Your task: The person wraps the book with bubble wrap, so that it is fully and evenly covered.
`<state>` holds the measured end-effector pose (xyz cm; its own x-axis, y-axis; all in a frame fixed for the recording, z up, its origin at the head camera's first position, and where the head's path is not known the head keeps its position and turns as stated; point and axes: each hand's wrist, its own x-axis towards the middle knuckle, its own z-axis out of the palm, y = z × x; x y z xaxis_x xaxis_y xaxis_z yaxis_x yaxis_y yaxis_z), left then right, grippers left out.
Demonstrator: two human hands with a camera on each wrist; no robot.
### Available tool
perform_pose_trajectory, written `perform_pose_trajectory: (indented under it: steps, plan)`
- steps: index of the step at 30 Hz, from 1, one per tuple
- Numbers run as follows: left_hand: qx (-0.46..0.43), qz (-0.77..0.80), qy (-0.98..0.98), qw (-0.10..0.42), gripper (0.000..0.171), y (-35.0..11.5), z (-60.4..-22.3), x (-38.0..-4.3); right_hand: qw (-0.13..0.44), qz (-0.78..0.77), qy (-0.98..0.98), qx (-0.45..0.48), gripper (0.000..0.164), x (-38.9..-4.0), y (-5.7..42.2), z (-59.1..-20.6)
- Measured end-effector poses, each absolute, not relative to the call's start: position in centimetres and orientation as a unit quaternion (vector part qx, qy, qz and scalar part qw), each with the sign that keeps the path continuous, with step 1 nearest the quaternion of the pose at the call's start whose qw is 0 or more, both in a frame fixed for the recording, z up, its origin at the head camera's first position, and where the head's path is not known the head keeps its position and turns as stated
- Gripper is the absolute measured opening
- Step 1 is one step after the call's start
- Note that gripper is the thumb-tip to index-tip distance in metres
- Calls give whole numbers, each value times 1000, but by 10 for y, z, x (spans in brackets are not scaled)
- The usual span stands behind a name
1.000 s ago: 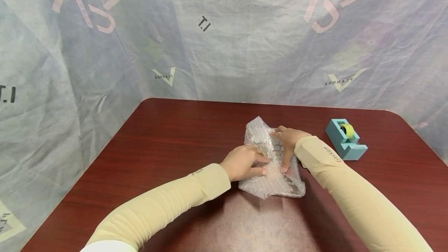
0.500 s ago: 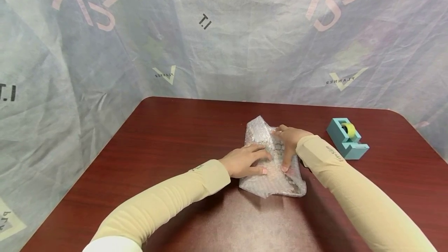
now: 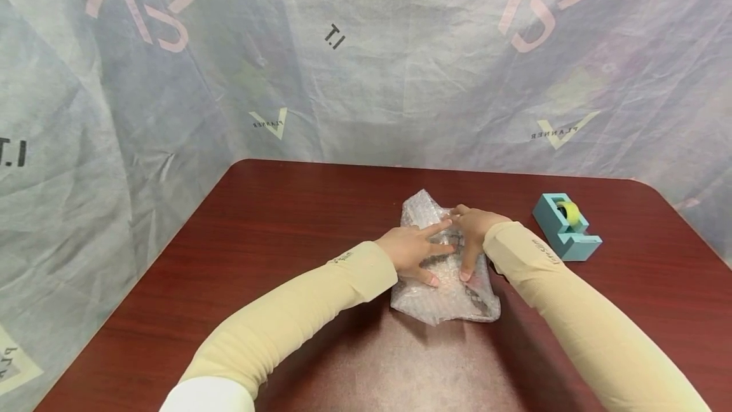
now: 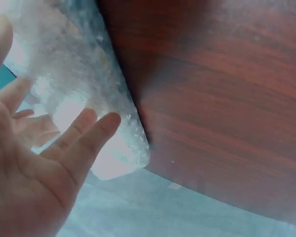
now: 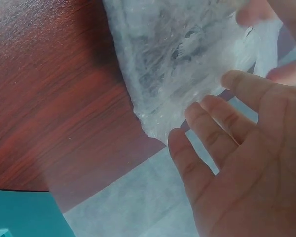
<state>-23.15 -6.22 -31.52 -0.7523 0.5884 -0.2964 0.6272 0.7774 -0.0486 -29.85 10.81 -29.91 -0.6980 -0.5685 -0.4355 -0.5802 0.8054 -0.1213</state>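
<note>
A flat bundle of clear bubble wrap point(image 3: 446, 304) lies on the dark red table, and the thing inside it is mostly hidden by the wrap. My left hand point(image 3: 408, 250) rests over its left side with fingers spread toward the right hand. On the upper right part, my right hand point(image 3: 476, 231) presses the wrap, thumb pointing down toward the near edge. The left wrist view has the left fingertips point(image 4: 111, 121) at the shiny wrap point(image 4: 64, 54). In the right wrist view, straight right fingers point(image 5: 202, 123) reach along the wrap's far edge.
To the right of the bundle stands a teal tape dispenser point(image 3: 563, 234) with a yellow roll point(image 3: 568, 213). Grey printed cloth point(image 3: 366, 81) hangs behind the table point(image 3: 297, 208) and along its left side.
My left hand has moved up and to the right across the wrap, and its fingers have spread and straightened. The right hand has stayed nearly still on the bundle.
</note>
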Motion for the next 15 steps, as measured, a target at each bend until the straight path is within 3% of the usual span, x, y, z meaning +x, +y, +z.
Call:
perform_pose_trajectory:
  steps: [15]
  plan:
    - [307, -73, 935, 163, 73, -58, -311, -240, 235, -6, 924, -302, 126, -295, 109, -295]
